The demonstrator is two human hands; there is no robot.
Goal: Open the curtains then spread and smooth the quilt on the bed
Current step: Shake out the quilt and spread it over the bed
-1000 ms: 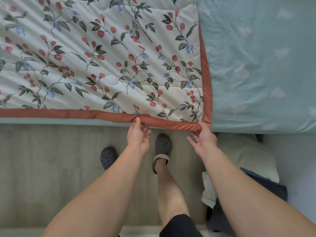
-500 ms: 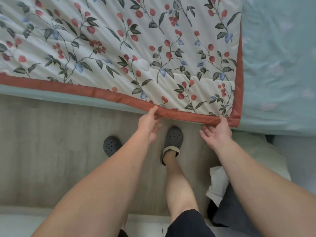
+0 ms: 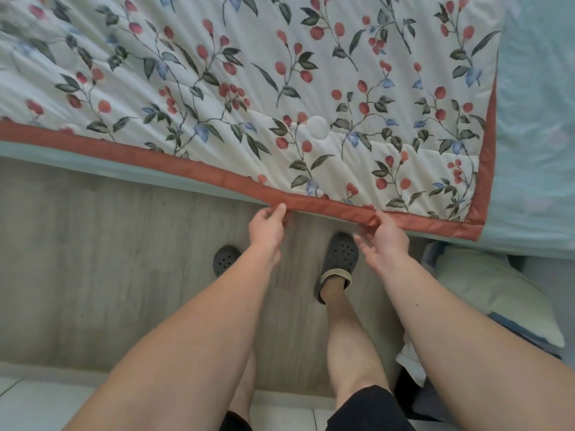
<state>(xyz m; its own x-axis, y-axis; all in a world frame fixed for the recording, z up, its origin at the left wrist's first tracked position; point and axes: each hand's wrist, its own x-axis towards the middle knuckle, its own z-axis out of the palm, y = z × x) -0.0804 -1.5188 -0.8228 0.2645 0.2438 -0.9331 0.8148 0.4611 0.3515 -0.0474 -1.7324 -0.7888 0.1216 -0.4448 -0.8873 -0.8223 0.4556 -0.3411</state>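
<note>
while my left hand and right hand pinch the floral quilt's rust-red fabric border, i pull it taut to flatten wrinkles.

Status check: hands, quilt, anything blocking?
Left hand and right hand both pinch the quilt by its rust border. Quilt flat on bed. Nothing blocking.
</note>
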